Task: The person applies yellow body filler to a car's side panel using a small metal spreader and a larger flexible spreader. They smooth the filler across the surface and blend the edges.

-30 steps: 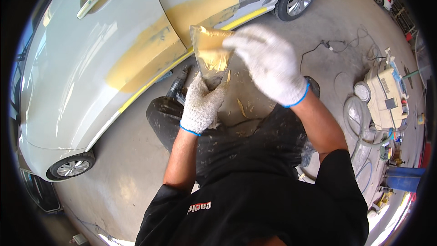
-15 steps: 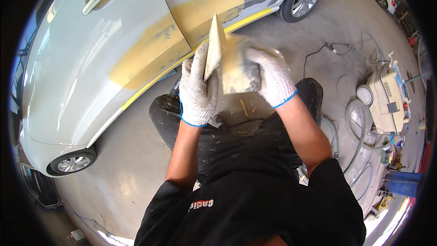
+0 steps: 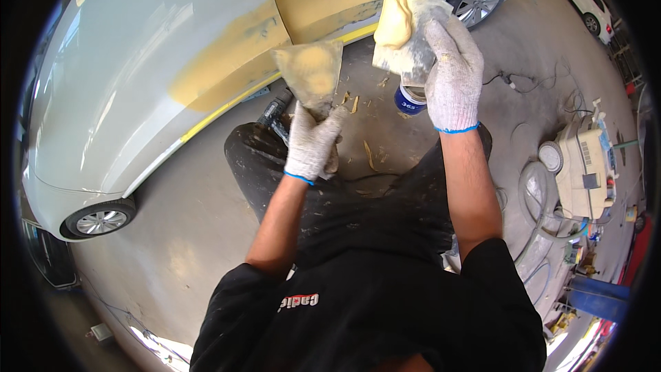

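Observation:
My left hand (image 3: pixel 311 141), in a white knit glove, grips a flat putty spreader (image 3: pixel 310 72) by its narrow lower end; the blade is smeared yellowish. Farther right and higher, my gloved right hand (image 3: pixel 458 86) holds a flat putty board (image 3: pixel 418 55) at its right side. A thick lump of pale yellow putty (image 3: pixel 394 21) sits along the board's left part. The spreader and board are apart. Beyond them stands a silver car (image 3: pixel 138 62), with sanded yellow filler (image 3: pixel 231 62) across its lower doors and yellow tape (image 3: pixel 200 124) along the sill.
A blue-and-white can (image 3: pixel 407 102) stands on the floor below the board. A dark hand tool (image 3: pixel 277 110) lies by my left knee, and filler scraps (image 3: pixel 370 155) litter the floor. At right are a beige wheeled machine (image 3: pixel 582 169), hoses (image 3: pixel 533 193) and cables.
My hands have moved apart. The right hand has carried the board up and right, turning its putty lump into view; the left has tilted the spreader so its smeared face shows.

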